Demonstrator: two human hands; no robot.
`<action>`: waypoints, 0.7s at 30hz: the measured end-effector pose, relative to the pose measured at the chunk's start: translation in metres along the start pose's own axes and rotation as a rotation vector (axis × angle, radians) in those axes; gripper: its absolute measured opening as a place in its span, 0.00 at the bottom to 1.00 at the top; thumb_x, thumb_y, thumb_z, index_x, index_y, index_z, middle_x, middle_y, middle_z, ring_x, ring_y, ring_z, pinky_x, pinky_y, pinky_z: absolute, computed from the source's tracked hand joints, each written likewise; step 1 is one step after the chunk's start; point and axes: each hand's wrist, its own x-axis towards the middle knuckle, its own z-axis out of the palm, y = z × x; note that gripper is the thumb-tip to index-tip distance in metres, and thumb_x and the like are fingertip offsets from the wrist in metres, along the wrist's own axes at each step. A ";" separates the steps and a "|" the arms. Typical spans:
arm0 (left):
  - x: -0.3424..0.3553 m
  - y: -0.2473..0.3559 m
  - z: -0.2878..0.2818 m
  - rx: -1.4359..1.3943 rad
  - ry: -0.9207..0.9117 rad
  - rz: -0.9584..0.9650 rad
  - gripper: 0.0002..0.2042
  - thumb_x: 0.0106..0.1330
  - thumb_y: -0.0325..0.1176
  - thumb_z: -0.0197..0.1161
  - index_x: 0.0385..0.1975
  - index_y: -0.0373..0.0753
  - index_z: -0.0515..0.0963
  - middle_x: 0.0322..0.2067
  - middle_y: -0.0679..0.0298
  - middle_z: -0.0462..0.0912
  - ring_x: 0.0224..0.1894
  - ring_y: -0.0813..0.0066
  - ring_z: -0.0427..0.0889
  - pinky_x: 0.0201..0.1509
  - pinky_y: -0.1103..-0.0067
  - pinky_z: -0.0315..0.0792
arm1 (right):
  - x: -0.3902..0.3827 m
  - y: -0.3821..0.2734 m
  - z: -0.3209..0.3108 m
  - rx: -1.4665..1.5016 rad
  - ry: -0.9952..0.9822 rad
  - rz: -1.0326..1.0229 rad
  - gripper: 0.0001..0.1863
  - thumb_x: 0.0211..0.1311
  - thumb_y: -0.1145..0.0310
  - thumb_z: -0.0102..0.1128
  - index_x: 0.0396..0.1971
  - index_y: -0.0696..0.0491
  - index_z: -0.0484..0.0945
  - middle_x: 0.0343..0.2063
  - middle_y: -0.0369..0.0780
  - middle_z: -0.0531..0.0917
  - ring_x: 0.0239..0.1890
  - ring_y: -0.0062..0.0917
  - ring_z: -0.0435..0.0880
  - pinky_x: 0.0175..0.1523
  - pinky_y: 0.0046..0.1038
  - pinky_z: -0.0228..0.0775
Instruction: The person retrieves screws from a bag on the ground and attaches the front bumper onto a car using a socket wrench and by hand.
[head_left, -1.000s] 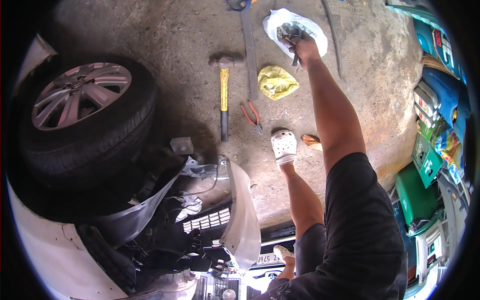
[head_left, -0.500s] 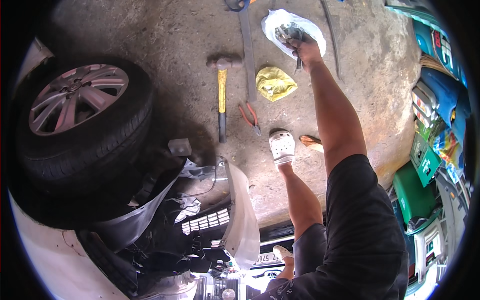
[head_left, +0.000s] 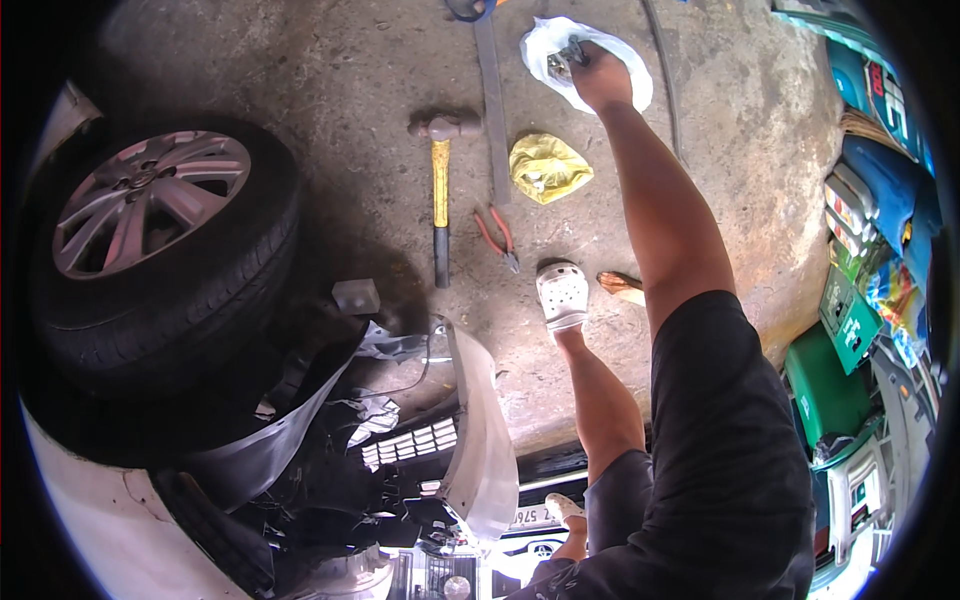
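My right hand point(head_left: 602, 80) reaches into a white plastic bag point(head_left: 640, 82) lying on the concrete floor. Its fingers are curled down among small dark and metallic pieces point(head_left: 562, 62) in the bag; what they grip is hidden by the hand. Just below the bag lies a crumpled yellow plastic bag point(head_left: 550, 168). Left of that are a hammer point(head_left: 442, 190) with a yellow and black handle, a long flat metal bar point(head_left: 494, 110) and red-handled pliers point(head_left: 497, 236). My left hand is out of sight.
A car wheel point(head_left: 165, 230) and a partly dismantled car front with a loose pale fender point(head_left: 485, 430) take up the left. A thin dark strip point(head_left: 662, 70) lies right of the white bag. Green bins point(head_left: 825, 385) and assorted packages line the right. My shoe point(head_left: 562, 292) stands mid-floor.
My right hand has moved deeper into the white bag. The dark piece that stuck out below my fingers no longer shows. The tools on the floor have not moved.
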 end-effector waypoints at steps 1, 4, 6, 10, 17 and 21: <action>-0.001 -0.001 -0.003 0.008 -0.002 0.001 0.22 0.80 0.27 0.56 0.67 0.18 0.67 0.43 0.38 0.83 0.37 0.54 0.87 0.35 0.72 0.85 | -0.001 -0.012 0.000 -0.051 -0.049 0.062 0.25 0.67 0.56 0.59 0.62 0.43 0.81 0.54 0.46 0.87 0.59 0.44 0.84 0.65 0.42 0.75; -0.003 0.003 0.001 -0.002 0.005 -0.009 0.22 0.80 0.27 0.56 0.67 0.18 0.67 0.43 0.38 0.83 0.37 0.54 0.87 0.35 0.72 0.85 | 0.015 -0.013 -0.001 -0.097 0.055 0.145 0.22 0.67 0.55 0.60 0.60 0.41 0.82 0.53 0.46 0.87 0.57 0.44 0.85 0.63 0.43 0.76; -0.003 0.004 0.001 -0.007 0.003 -0.011 0.22 0.80 0.27 0.56 0.67 0.18 0.67 0.43 0.38 0.83 0.37 0.54 0.87 0.35 0.72 0.85 | 0.021 -0.014 0.000 -0.099 0.112 0.206 0.22 0.66 0.53 0.60 0.58 0.42 0.83 0.54 0.46 0.87 0.57 0.46 0.85 0.61 0.45 0.77; -0.003 0.004 -0.002 -0.010 -0.003 -0.013 0.22 0.80 0.27 0.56 0.67 0.18 0.68 0.43 0.38 0.83 0.38 0.53 0.87 0.35 0.72 0.85 | 0.026 -0.012 0.003 -0.133 0.066 0.223 0.23 0.67 0.54 0.60 0.60 0.43 0.82 0.54 0.46 0.87 0.57 0.45 0.85 0.61 0.44 0.77; -0.001 0.005 -0.003 -0.008 0.001 -0.016 0.22 0.80 0.27 0.56 0.67 0.18 0.68 0.44 0.38 0.82 0.38 0.53 0.87 0.35 0.72 0.85 | 0.019 -0.005 0.010 -0.183 0.020 0.153 0.26 0.67 0.55 0.60 0.62 0.50 0.78 0.53 0.50 0.87 0.56 0.47 0.85 0.62 0.46 0.76; 0.000 0.008 0.000 -0.015 0.008 -0.014 0.22 0.80 0.27 0.56 0.67 0.18 0.68 0.44 0.38 0.82 0.38 0.53 0.87 0.35 0.71 0.85 | 0.019 -0.003 0.009 -0.173 -0.011 0.083 0.25 0.67 0.55 0.61 0.58 0.54 0.78 0.50 0.51 0.87 0.55 0.47 0.85 0.63 0.45 0.76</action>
